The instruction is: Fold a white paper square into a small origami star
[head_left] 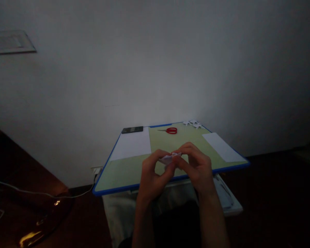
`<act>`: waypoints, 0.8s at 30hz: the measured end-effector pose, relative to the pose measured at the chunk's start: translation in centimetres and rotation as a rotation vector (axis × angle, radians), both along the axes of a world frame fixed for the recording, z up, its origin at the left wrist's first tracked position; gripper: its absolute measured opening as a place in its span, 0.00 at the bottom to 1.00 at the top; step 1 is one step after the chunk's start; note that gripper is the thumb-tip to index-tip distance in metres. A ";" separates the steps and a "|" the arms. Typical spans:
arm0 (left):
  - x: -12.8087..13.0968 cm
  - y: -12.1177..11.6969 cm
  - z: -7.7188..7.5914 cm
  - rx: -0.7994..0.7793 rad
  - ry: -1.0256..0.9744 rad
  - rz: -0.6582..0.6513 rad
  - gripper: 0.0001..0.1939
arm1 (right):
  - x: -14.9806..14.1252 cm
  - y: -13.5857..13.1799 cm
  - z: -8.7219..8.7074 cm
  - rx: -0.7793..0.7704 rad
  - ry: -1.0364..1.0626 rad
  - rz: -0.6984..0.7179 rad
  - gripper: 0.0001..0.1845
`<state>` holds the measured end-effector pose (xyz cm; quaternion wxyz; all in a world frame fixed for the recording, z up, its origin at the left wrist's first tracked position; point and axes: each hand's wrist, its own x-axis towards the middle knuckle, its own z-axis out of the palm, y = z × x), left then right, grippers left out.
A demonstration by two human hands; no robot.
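A small folded piece of white paper (pixel 166 159) is held up between my two hands, above the front part of a pale green table with a blue rim. My left hand (pixel 153 174) pinches its left side between thumb and forefinger. On the other side, my right hand (pixel 196 165) grips the paper with thumb and fingertips. Both sets of fingertips meet at the paper and cover part of it. Past the hands lie red-handled scissors (pixel 171 131), their blades pointing left.
White sheets lie at the left (pixel 133 144) and right (pixel 223 147) of the tabletop (pixel 119 174). A dark phone (pixel 132 130) rests at the back left. Several small folded paper pieces (pixel 193 124) sit at the back right. Behind stands a wall; a cable (pixel 49 195) runs at lower left.
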<state>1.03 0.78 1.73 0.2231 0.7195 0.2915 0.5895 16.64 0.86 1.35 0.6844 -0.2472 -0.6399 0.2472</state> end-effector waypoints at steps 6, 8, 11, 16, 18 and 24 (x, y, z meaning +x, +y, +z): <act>0.9 0.1 -0.1 -0.121 -0.263 -0.140 0.08 | -0.5 0.0 0.1 -0.045 0.144 0.047 0.01; 1.0 0.1 0.1 -0.129 -0.295 -0.131 0.09 | -0.6 0.1 0.1 -0.055 0.147 0.070 0.01; 0.8 0.0 0.1 -0.177 -0.313 -0.086 0.10 | -0.7 0.1 -0.1 -0.058 0.129 0.057 0.03; 0.4 0.2 -0.4 -0.185 -0.363 -0.097 0.15 | -0.5 0.2 -0.5 -0.093 0.113 -0.020 0.04; 0.4 0.3 -0.5 -0.191 -0.350 -0.104 0.20 | -0.4 0.3 -0.6 -0.080 0.089 -0.025 0.04; 0.3 0.2 -0.7 -0.194 -0.357 -0.106 0.28 | -0.4 0.5 -0.9 -0.028 0.065 -0.046 0.06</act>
